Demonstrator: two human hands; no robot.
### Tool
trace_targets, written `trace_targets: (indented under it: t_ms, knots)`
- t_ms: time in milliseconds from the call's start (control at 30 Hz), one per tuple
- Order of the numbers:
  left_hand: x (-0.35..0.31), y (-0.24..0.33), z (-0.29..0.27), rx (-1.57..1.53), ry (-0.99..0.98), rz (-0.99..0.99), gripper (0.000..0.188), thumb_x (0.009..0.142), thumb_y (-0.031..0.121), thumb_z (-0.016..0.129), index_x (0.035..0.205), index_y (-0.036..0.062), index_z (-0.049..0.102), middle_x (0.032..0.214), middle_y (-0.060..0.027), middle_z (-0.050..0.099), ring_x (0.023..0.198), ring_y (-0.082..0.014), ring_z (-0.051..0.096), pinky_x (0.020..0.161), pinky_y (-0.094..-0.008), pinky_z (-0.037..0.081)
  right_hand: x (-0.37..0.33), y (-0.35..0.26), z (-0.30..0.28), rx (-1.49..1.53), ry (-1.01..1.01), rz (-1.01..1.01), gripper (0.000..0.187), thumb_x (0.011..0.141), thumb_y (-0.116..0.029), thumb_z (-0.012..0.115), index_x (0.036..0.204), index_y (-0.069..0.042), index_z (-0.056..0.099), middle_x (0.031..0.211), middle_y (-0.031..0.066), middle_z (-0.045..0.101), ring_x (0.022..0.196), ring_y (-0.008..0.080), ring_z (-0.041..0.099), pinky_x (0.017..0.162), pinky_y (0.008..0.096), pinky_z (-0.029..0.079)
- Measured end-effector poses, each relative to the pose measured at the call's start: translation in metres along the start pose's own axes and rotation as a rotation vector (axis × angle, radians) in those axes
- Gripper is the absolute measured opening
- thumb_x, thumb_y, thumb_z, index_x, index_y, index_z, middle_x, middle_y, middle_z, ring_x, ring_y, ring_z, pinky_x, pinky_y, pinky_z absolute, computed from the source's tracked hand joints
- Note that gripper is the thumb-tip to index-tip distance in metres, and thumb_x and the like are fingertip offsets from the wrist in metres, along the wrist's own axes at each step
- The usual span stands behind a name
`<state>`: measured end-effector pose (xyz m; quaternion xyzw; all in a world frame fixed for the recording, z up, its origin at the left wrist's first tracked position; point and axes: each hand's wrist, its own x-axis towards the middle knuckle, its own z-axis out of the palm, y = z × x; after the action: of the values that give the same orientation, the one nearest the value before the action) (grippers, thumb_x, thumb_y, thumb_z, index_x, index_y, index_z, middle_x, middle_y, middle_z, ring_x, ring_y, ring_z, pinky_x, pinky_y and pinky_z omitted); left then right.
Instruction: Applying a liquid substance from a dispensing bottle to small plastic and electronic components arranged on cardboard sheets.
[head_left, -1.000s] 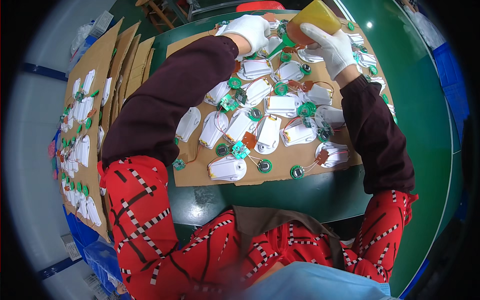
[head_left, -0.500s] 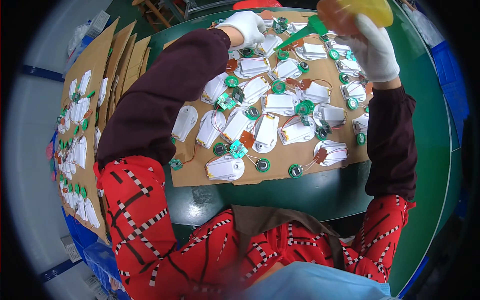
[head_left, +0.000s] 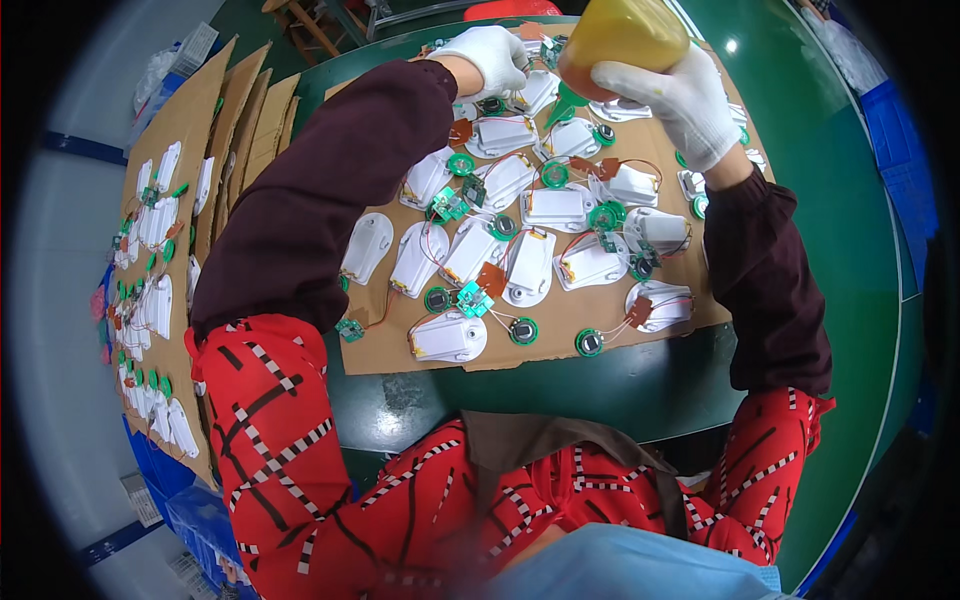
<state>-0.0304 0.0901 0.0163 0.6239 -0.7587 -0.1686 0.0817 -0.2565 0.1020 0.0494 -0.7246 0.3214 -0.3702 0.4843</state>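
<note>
My right hand (head_left: 685, 108), in a white glove, grips a yellowish squeeze bottle (head_left: 630, 42) tipped nozzle down. Its green cone nozzle (head_left: 567, 103) points at the white plastic housings near the far middle of a cardboard sheet (head_left: 385, 345). At the far left of that sheet my gloved left hand (head_left: 488, 58) is closed, fingers bent down beside a white housing (head_left: 537, 92); what its fingertips hold, if anything, is hidden. Rows of such housings, for instance one white housing (head_left: 556, 207), lie on the sheet with wires, green-rimmed round speakers (head_left: 523, 330) and small green circuit boards (head_left: 474, 299).
The sheet rests on a dark green table (head_left: 820, 300). On the left, stacked cardboard sheets (head_left: 185, 300) carry more white housings and boards. A red stool top (head_left: 512, 9) shows beyond the far edge, and blue bins (head_left: 900, 150) stand at the right.
My right hand has moved left with the bottle and tilted it more steeply, its nozzle now pointing down. My left hand has barely shifted.
</note>
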Motion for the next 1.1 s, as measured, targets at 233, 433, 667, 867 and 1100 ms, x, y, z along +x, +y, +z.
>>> trace_targets:
  t_ms: [233, 433, 667, 867, 1100]
  knots:
    - [0.003, -0.005, 0.000, -0.040, 0.008, 0.008, 0.022, 0.074, 0.019, 0.065, 0.089, 0.0030, 0.068, 0.075, -0.0103, 0.064, 0.068, -0.0205, 0.061, 0.067, -0.0312, 0.047, 0.003, -0.003, 0.007, -0.024, -0.064, 0.129, 0.041, 0.078, -0.027, 0.069, 0.108, -0.001, 0.058, 0.091, 0.0045, 0.063, 0.072, 0.0118, 0.061, 0.066, 0.0244, 0.050]
    - [0.008, -0.010, 0.001, -0.060, 0.023, 0.027, 0.026, 0.073, 0.024, 0.067, 0.088, 0.0034, 0.068, 0.076, -0.0102, 0.065, 0.067, -0.0183, 0.061, 0.066, -0.0298, 0.048, 0.011, 0.020, -0.026, 0.584, 0.051, 0.123, 0.034, 0.088, -0.022, 0.059, 0.115, -0.002, 0.052, 0.102, 0.0077, 0.061, 0.085, 0.0161, 0.062, 0.073, 0.0289, 0.053]
    - [0.013, -0.010, -0.005, -0.064, -0.060, -0.015, 0.024, 0.073, 0.023, 0.067, 0.089, 0.0043, 0.069, 0.073, -0.0058, 0.062, 0.058, -0.0141, 0.056, 0.059, -0.0285, 0.046, 0.010, 0.012, -0.011, 0.267, 0.114, 0.005, 0.038, 0.083, -0.020, 0.063, 0.114, 0.000, 0.053, 0.104, 0.0088, 0.061, 0.090, 0.0164, 0.062, 0.076, 0.0287, 0.051]
    - [0.020, 0.002, -0.010, 0.025, -0.151, -0.107, 0.031, 0.074, 0.033, 0.065, 0.092, 0.0078, 0.070, 0.085, -0.0092, 0.066, 0.072, -0.0223, 0.063, 0.070, -0.0325, 0.049, 0.017, 0.029, 0.006, 0.077, 0.025, -0.129, 0.044, 0.074, -0.014, 0.074, 0.112, -0.001, 0.056, 0.104, 0.0056, 0.062, 0.091, 0.0132, 0.060, 0.079, 0.0260, 0.049]
    - [0.025, -0.008, -0.004, 0.044, -0.119, -0.094, 0.033, 0.074, 0.035, 0.065, 0.092, 0.0075, 0.069, 0.084, -0.0104, 0.066, 0.072, -0.0233, 0.063, 0.069, -0.0328, 0.049, 0.013, 0.015, 0.025, -0.031, 0.028, -0.167, 0.052, 0.069, -0.017, 0.079, 0.112, 0.000, 0.054, 0.105, 0.0070, 0.063, 0.094, 0.0136, 0.060, 0.082, 0.0266, 0.049]
